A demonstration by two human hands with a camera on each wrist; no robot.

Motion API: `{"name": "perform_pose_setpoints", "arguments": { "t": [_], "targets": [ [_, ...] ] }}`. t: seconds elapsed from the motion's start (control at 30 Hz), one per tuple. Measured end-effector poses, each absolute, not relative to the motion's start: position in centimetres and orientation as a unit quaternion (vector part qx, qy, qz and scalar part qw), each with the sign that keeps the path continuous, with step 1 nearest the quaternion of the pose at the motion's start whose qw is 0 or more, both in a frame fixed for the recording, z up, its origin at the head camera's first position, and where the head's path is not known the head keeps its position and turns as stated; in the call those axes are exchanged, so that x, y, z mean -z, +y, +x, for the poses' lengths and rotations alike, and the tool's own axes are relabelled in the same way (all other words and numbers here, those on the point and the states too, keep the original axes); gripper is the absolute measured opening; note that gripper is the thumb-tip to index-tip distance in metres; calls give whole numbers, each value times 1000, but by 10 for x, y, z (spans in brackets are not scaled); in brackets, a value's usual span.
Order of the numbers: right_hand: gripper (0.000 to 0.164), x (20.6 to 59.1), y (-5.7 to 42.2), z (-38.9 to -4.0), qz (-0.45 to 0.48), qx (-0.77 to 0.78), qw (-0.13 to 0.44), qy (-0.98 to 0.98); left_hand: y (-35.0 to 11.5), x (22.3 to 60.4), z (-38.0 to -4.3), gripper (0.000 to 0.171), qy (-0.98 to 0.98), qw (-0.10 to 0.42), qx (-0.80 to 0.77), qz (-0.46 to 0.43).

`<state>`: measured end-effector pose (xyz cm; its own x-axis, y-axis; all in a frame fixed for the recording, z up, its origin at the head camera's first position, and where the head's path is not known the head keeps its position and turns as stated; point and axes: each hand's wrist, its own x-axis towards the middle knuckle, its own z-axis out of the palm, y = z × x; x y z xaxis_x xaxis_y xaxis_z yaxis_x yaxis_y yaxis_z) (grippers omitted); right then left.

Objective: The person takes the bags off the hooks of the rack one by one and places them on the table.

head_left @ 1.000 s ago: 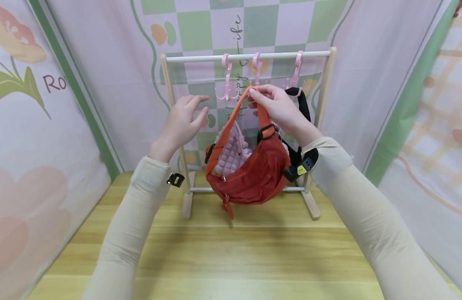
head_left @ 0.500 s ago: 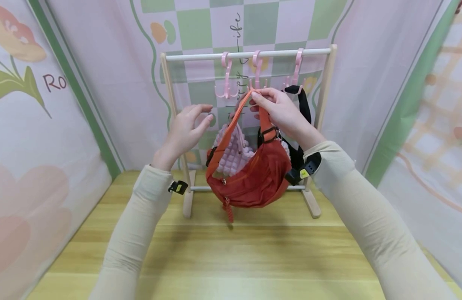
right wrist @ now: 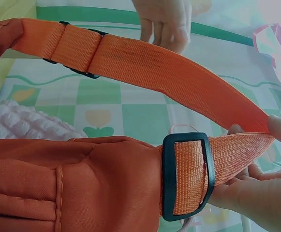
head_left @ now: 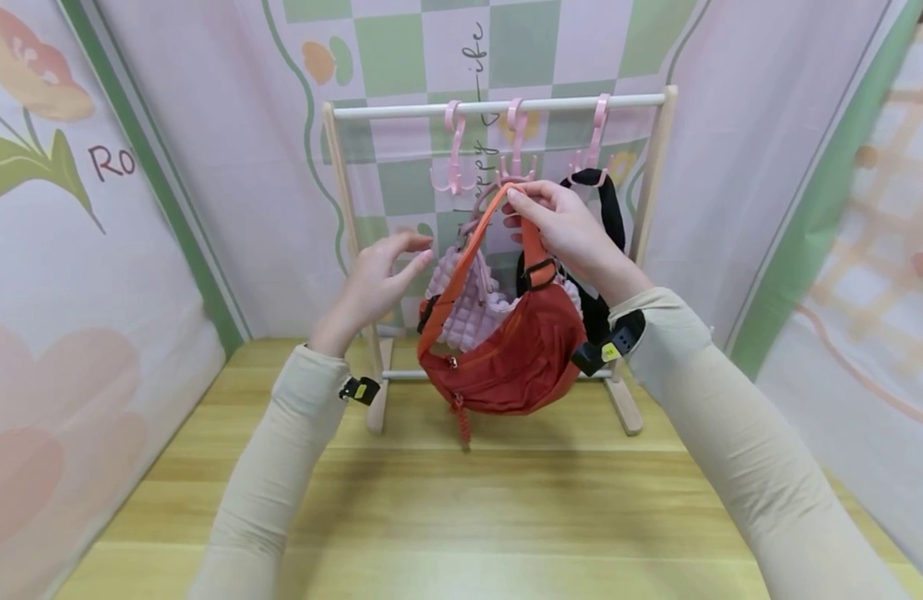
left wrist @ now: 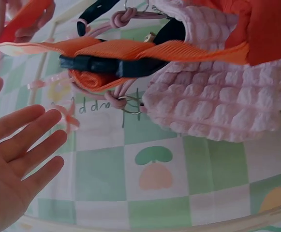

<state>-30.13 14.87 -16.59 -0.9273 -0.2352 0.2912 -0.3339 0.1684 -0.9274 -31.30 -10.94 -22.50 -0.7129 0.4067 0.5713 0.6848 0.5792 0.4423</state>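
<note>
A red crossbody bag hangs by its orange strap from my right hand, which pinches the strap at its top, just below the middle pink hook. In the right wrist view the strap folds over at the fingers, with a black buckle near the bag. My left hand hovers to the left of the strap, fingers spread and holding nothing, as the left wrist view also shows. Behind the red bag a pink quilted bag hangs from the middle hook, partly hidden.
The wooden rack carries a white rail with a left pink hook and a right pink hook. A black strap hangs from the right hook. Below is a wooden table; printed cloth walls stand around.
The right hand has come slightly down with the red bag, so the middle hook's prongs now show above the strap. The left hand has moved a little right and down, nearer the strap.
</note>
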Motion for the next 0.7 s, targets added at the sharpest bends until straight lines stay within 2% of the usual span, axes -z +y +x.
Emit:
{"name": "perform_pose_setpoints", "arguments": {
  "t": [0.43,0.7],
  "targets": [
    [49,170,147,-300,186,-632,33,-752,-106,249,-315,44,-859,139,372,-323],
    [47,173,145,-297,187,-634,33,-750,-104,263,-317,44,-851,79,399,-332]
  ]
}}
